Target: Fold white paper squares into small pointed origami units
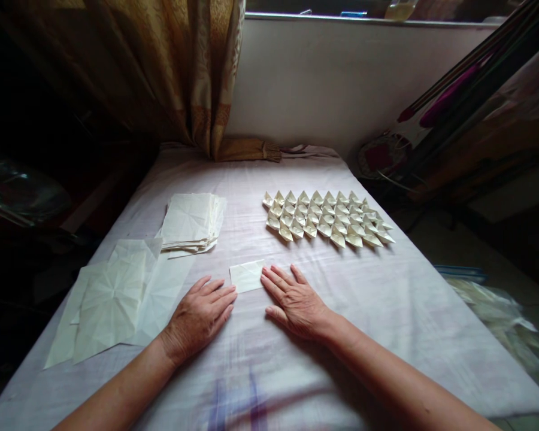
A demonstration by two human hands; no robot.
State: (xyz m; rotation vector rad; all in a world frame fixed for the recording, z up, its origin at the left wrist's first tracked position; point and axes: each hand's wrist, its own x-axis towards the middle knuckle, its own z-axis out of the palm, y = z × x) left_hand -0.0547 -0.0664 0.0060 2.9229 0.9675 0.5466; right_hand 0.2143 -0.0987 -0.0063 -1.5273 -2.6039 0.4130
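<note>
A small folded paper (pixel 246 276) lies flat on the cloth-covered table, between my two hands. My left hand (pixel 202 314) rests palm down at its left edge, fingers stretched out. Lying flat at the paper's right edge is my right hand (pixel 294 299), its fingertips touching the paper and its thumb held apart. Farther back on the right, several folded paper boats (pixel 326 218) stand in close rows. A stack of creased paper sheets (pixel 188 218) sits at the back left. Loose creased sheets (pixel 112 299) overlap to the left of my left hand.
The pale tablecloth (pixel 413 335) covers the table. A gold curtain (pixel 206 78) hangs onto its far end, by a white wall (pixel 332 84). Past the right edge, a clear plastic bag (pixel 498 317) lies lower down. A round red-and-white item (pixel 383 155) stands behind the far right corner.
</note>
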